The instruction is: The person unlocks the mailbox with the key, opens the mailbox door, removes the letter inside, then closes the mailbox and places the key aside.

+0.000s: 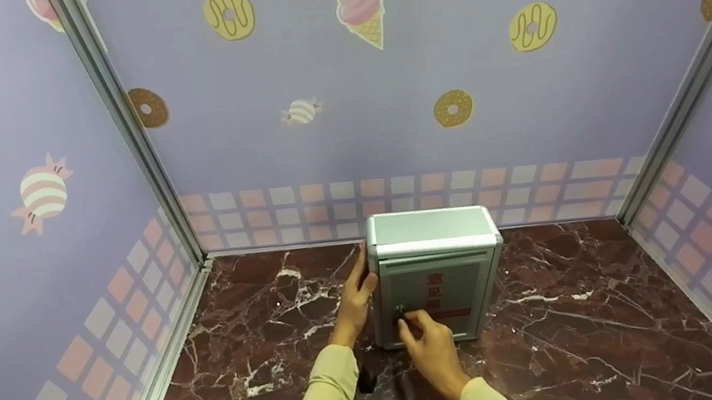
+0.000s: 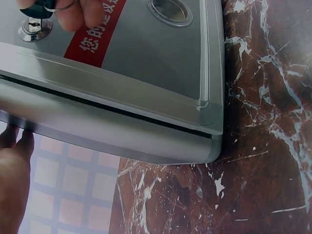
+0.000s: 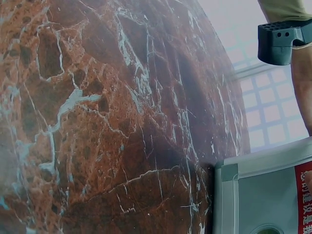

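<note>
A silver-framed metal suggestion box [image 1: 430,226] with red lettering stands upright on the marbled surface. My left hand [image 1: 356,298] rests against its left side, fingers stretched along that wall. At the front door, my right hand [image 1: 434,347] pinches a dark-headed key [image 2: 38,10] between thumb and fingers. The key's shaft is in the round metal lock [image 2: 35,32], and a metal ring [image 2: 66,6] hangs from its head. Beside the lock runs a red strip [image 2: 90,44] with white characters. In the right wrist view only a corner of the box shows.
Dark red marbled surface [image 1: 265,347] extends around the box. Behind it stands a lilac wall [image 1: 323,150] with sweets printed on it, and side panels close both sides. A round window [image 2: 170,10] is set in the box door. A black wrist camera [image 3: 275,46] sits on the left wrist.
</note>
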Action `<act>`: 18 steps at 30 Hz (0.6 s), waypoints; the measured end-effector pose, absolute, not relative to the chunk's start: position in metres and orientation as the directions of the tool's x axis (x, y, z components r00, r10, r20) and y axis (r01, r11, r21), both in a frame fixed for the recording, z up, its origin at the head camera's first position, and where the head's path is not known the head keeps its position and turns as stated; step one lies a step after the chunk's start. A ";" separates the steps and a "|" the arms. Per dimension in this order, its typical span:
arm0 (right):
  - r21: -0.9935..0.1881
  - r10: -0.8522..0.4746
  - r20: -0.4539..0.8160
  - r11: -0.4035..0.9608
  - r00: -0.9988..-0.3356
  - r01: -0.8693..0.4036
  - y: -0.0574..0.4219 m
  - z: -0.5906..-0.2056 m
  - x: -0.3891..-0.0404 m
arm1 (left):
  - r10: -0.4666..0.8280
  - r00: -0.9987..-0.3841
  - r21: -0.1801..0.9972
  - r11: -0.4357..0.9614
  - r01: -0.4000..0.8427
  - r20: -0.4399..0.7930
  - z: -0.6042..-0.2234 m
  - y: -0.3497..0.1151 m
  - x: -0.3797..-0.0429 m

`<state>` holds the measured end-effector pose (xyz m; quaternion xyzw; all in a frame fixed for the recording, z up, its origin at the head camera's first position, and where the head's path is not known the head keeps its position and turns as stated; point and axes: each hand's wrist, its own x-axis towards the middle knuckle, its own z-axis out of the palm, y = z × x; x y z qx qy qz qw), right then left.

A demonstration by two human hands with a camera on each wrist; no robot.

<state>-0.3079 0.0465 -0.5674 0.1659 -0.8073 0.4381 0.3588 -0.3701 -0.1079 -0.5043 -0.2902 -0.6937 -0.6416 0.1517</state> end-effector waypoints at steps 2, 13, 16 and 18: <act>-0.587 0.047 0.725 0.565 -0.687 -0.580 0.046 -0.568 -0.307 | 0.207 -0.788 0.804 0.018 0.595 0.579 -0.504 -0.108 -0.370; -0.564 0.037 0.755 0.546 -0.655 -0.619 0.048 -0.572 -0.305 | 0.213 -0.799 0.811 0.047 0.583 0.562 -0.504 -0.109 -0.368; -0.570 0.037 0.750 0.543 -0.661 -0.616 0.048 -0.573 -0.304 | 0.212 -0.807 0.819 0.048 0.572 0.552 -0.505 -0.109 -0.367; -0.578 0.037 0.744 0.537 -0.667 -0.614 0.048 -0.573 -0.304 | 0.214 -0.810 0.822 0.045 0.567 0.546 -0.505 -0.109 -0.366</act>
